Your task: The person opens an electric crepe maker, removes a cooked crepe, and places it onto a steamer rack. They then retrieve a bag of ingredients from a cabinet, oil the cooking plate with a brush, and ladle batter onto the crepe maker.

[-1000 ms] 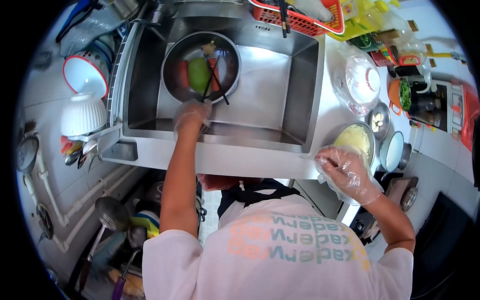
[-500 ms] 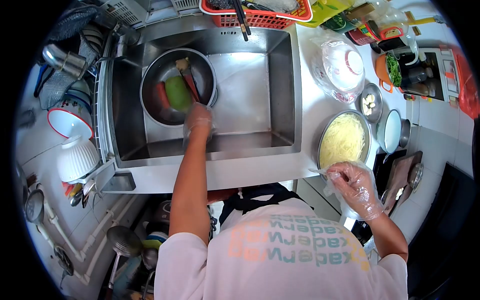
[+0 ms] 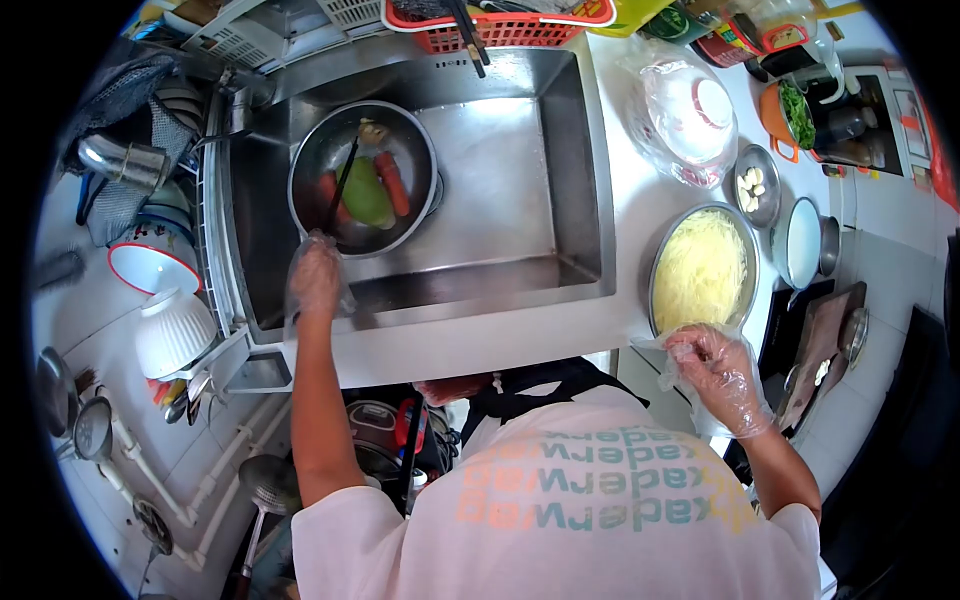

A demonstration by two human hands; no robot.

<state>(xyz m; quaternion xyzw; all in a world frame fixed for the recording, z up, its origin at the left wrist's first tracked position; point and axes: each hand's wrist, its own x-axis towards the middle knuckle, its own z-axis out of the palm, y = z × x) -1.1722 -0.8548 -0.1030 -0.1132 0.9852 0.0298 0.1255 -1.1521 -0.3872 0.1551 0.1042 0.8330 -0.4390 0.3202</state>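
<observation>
My left hand, in a clear plastic glove, is closed on dark chopsticks at the near left rim of a metal bowl. That bowl stands in the sink and holds a green vegetable, orange-red carrots and a small tan piece like ginger. The chopsticks slant across the bowl's left part. My right hand, also gloved, has its fingers bent together at the near edge of a bowl of pale yellow shreds; anything in it cannot be made out.
The steel sink has a red basket behind it. Right of it stand a plastic-covered bowl, a dish of garlic cloves, a pale bowl and an orange pot. White bowls sit on the left rack.
My left hand has moved left along the near side of the metal bowl, and the chopsticks have swung to its left part. My right hand stays beside the shreds. The view has shifted.
</observation>
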